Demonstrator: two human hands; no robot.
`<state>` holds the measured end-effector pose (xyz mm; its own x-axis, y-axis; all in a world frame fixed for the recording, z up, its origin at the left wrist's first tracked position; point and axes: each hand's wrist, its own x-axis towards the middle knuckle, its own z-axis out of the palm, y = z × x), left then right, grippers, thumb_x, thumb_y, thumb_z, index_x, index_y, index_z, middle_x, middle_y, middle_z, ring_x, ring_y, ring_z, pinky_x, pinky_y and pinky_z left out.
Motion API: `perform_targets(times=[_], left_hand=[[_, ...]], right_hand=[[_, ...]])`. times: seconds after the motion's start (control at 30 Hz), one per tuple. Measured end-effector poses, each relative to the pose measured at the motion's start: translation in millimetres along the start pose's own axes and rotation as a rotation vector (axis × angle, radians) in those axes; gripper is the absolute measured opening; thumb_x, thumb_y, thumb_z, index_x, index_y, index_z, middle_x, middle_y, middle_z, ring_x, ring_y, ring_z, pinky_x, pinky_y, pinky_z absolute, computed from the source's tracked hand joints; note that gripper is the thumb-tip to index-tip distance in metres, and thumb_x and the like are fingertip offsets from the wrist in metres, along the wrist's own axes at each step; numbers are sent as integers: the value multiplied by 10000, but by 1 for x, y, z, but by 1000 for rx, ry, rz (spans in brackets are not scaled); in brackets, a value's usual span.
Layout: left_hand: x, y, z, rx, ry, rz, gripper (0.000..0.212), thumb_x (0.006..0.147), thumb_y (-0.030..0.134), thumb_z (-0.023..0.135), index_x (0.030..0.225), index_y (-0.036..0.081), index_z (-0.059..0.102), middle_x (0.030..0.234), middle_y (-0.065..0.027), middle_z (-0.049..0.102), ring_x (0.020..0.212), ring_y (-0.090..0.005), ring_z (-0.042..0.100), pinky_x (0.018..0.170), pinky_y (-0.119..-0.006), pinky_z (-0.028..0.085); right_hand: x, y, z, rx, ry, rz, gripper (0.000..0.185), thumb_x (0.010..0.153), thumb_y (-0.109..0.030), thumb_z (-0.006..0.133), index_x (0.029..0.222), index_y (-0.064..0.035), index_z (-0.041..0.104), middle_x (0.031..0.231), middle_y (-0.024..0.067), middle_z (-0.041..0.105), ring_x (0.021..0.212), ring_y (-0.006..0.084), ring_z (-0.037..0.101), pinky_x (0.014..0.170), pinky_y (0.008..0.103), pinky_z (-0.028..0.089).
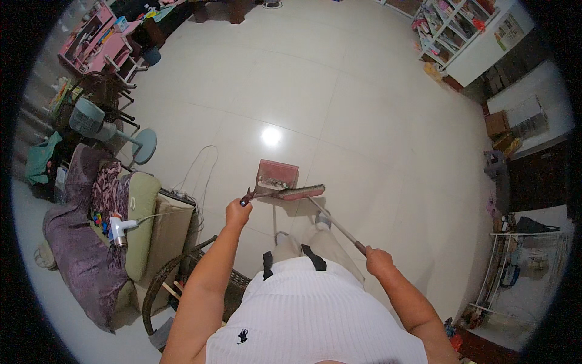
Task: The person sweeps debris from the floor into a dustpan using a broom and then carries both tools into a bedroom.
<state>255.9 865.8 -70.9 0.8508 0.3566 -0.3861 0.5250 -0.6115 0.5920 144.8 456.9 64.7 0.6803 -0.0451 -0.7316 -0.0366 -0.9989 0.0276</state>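
Observation:
My left hand (237, 214) is closed around the brown top of a long-handled dustpan's handle (247, 198). The dustpan's reddish pan (278, 170) is on the tiled floor in front of my feet, with a pale row of comb-like teeth (273, 184) across its near side. My right hand (379, 261) grips the brown end of a broom's long pole (338, 226). At the pole's far end, the broom head (302, 192), pink with dark bristles, lies just on the near right side of the pan. Whether head and pan touch, I cannot tell.
Pale floor tiles (363, 113) stretch ahead. To the left stand a cushioned sofa (145, 227) with a hair dryer (119, 230) on it, a fan (145, 145) and a loose cord (207, 173). A wicker chair (157, 282) is close by my left arm. Shelves (454, 32) and a rack (495, 268) line the right.

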Motion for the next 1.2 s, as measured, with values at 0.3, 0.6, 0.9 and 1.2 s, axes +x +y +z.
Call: perform_targets(times=[0.3, 0.6, 0.9, 1.2], left_hand=[[-13, 17, 12, -64, 12, -22, 248, 730, 240, 535, 644, 10, 569, 529, -144, 561, 455, -250, 573, 507, -362, 473], [-42, 69, 34, -41, -29, 12, 249, 743, 237, 541, 650, 7, 559, 492, -106, 541, 408, -213, 555, 442, -336, 462], [-64, 105, 56, -100, -23, -43, 217, 741, 210, 567, 683, 1, 551, 496, -89, 521, 390, -187, 527, 398, -317, 440], [-70, 114, 75, -200, -25, -161, 209, 740, 206, 571, 701, 3, 544, 480, -67, 490, 365, -170, 491, 368, -313, 424]], right_hand=[[1, 55, 16, 17, 43, 69, 205, 776, -94, 487, 969, -40, 525, 871, 175, 621, 813, 323, 613, 692, 434, 494], [8, 134, 19, 94, 6, 144, 257, 727, -113, 570, 983, -84, 556, 926, 140, 614, 880, 306, 585, 753, 408, 473], [7, 203, 11, 135, -20, 155, 233, 724, -73, 550, 955, -83, 575, 923, 131, 614, 883, 302, 588, 752, 416, 477], [15, 252, 21, 152, 24, 195, 225, 697, -88, 563, 920, -75, 590, 896, 136, 618, 866, 313, 585, 751, 403, 470]])
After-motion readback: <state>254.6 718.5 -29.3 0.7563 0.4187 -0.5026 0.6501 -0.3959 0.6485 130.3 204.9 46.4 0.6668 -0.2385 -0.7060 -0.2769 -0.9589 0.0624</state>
